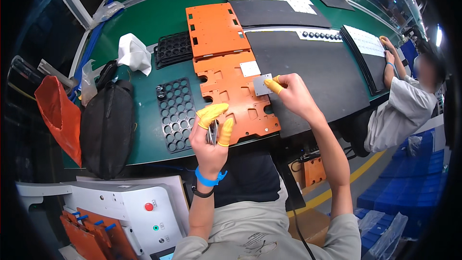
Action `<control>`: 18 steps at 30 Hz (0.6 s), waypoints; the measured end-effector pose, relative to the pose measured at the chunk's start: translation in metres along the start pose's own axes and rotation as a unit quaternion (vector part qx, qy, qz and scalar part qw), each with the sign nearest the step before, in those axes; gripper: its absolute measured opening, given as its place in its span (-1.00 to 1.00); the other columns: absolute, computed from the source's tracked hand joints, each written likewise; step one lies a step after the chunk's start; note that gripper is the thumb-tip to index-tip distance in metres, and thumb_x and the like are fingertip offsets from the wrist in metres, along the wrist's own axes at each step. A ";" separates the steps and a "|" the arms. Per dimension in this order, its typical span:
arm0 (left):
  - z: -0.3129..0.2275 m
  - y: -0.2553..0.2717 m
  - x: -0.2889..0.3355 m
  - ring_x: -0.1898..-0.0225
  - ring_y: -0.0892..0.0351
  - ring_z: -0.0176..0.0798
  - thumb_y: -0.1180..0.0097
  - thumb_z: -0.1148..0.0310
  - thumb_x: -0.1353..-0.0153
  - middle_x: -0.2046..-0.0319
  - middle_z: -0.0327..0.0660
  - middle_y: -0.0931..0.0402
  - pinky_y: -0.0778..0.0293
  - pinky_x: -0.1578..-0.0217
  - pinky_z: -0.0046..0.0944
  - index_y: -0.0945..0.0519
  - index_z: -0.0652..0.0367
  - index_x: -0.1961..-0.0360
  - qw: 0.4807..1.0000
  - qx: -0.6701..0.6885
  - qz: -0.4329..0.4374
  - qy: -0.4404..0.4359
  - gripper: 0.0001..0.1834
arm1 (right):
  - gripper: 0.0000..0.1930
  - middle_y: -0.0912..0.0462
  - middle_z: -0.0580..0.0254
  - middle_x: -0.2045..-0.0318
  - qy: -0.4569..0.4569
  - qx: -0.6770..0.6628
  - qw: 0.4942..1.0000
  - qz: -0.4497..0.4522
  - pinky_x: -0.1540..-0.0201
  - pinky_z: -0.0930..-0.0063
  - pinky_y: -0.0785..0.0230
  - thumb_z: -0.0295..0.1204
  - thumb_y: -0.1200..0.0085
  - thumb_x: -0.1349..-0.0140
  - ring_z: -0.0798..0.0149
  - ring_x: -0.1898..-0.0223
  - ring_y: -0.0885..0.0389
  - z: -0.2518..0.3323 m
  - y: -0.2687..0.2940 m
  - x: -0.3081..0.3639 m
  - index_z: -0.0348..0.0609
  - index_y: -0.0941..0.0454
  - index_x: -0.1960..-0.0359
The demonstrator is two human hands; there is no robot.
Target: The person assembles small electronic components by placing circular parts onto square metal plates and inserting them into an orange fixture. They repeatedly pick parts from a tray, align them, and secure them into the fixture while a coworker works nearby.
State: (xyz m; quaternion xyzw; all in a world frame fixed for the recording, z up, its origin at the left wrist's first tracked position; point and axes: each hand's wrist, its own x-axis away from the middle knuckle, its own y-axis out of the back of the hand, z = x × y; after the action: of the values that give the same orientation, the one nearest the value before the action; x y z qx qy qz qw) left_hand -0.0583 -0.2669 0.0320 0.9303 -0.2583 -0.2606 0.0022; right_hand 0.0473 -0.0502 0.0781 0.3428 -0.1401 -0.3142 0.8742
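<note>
My right hand [293, 97], with yellow finger covers, pinches a thin grey square plate [262, 84] by its right edge. The plate is over the right side of an orange fixture board [231, 86] with recesses and notches. Just beyond it a whitish square plate [250, 69] lies on the board. Near the board's front left edge, my left hand [208, 137], also with yellow finger covers, is closed around a shiny thin metal piece [212, 132]. Its fingers partly hide that piece, so its full shape cannot be made out.
A black tray with round holes [177, 115] lies left of the board, one dark round part [160, 91] in it. Behind stands a second orange board [216, 29]. Black sheets [308, 77] cover the right side. A black bag [108, 125] lies left; a person [404, 91] works at right.
</note>
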 end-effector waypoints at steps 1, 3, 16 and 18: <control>0.000 -0.003 0.001 0.18 -0.62 -0.20 -0.31 0.46 -0.20 0.20 -0.12 -0.63 -0.49 0.10 -0.31 -0.64 0.27 0.08 1.000 0.016 0.003 0.019 -0.74 | -0.59 -0.41 0.24 0.70 -0.015 -0.005 1.000 0.016 0.50 0.34 -0.18 -0.26 -0.12 -0.35 0.45 0.57 -0.28 -0.013 0.001 -0.007 -0.46 -0.59 0.47; 0.000 -0.011 0.001 0.19 -0.61 -0.27 -0.29 0.46 -0.23 0.22 -0.16 -0.63 -0.48 0.11 -0.33 -0.64 0.27 0.08 0.995 0.082 0.005 0.051 -0.76 | -0.59 -0.39 0.47 0.67 -0.031 -0.030 0.998 0.047 0.55 0.46 -0.09 -0.24 -0.11 -0.38 0.57 0.56 -0.20 -0.037 -0.005 -0.022 -0.40 -0.60 0.50; 0.005 -0.009 -0.008 0.19 -0.57 -0.41 -0.21 0.42 -0.31 0.21 -0.23 -0.65 -0.46 0.11 -0.39 -0.62 0.27 0.04 0.968 0.157 0.060 0.189 -0.76 | -0.50 -0.36 0.44 0.70 -0.110 -0.059 0.966 0.227 0.59 0.51 -0.20 -0.12 -0.06 -0.42 0.52 0.64 -0.31 -0.025 -0.001 -0.040 -0.31 -0.56 0.57; 0.004 -0.010 -0.008 0.21 -0.56 -0.43 -0.21 0.43 -0.31 0.23 -0.25 -0.64 -0.45 0.13 -0.40 -0.62 0.28 0.07 0.974 0.133 0.052 0.176 -0.78 | -0.47 -0.38 0.39 0.67 -0.110 -0.037 0.959 0.258 0.55 0.44 -0.30 -0.06 -0.07 -0.40 0.47 0.61 -0.34 -0.024 0.004 -0.045 -0.34 -0.57 0.52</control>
State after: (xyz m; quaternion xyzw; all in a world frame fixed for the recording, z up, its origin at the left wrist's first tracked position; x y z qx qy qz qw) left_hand -0.0616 -0.2540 0.0310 0.9387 -0.3344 -0.0555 -0.0625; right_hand 0.0261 -0.0069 0.0615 0.2257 -0.3071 -0.1181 0.9170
